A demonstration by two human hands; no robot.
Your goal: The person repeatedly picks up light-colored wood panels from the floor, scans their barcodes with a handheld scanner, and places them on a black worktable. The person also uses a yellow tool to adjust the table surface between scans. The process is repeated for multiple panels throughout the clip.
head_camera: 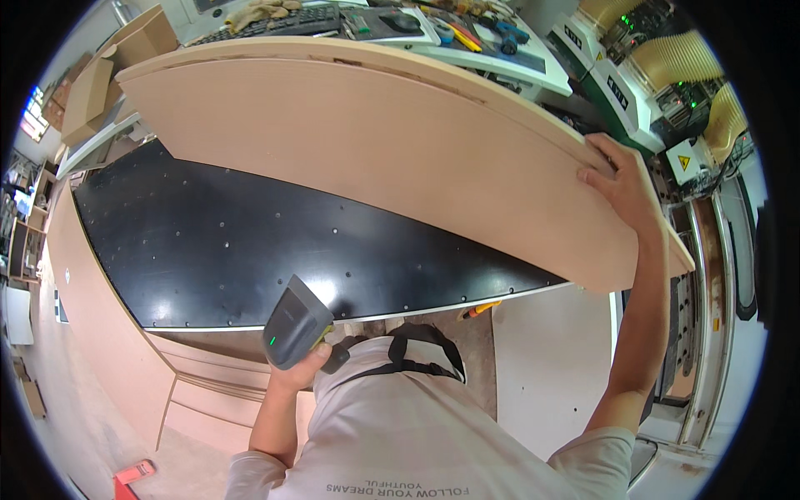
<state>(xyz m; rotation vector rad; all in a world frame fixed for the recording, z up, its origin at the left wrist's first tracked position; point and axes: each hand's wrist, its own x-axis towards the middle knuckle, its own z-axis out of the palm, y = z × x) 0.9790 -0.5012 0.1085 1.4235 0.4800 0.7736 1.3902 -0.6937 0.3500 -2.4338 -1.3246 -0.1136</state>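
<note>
My left hand [300, 369] is closed around the handle of a dark grey handheld barcode scanner [297, 325], which shows a small green light. A large tan board [375, 131] stands tilted on its long edge over a black table top [250, 244] dotted with small round studs. My right hand [609, 175] grips the board's upper edge near its right end, thumb on the broad face and fingers over the edge. Dark marks show along the board's upper edge.
More tan boards [106, 306] lean at the left, with others stacked below the table. A desk behind holds a keyboard [281, 22], gloves [262, 12] and tools. Machinery with ribbed hoses [675, 56] stands right. An orange-handled tool [481, 309] lies beneath the table's front edge.
</note>
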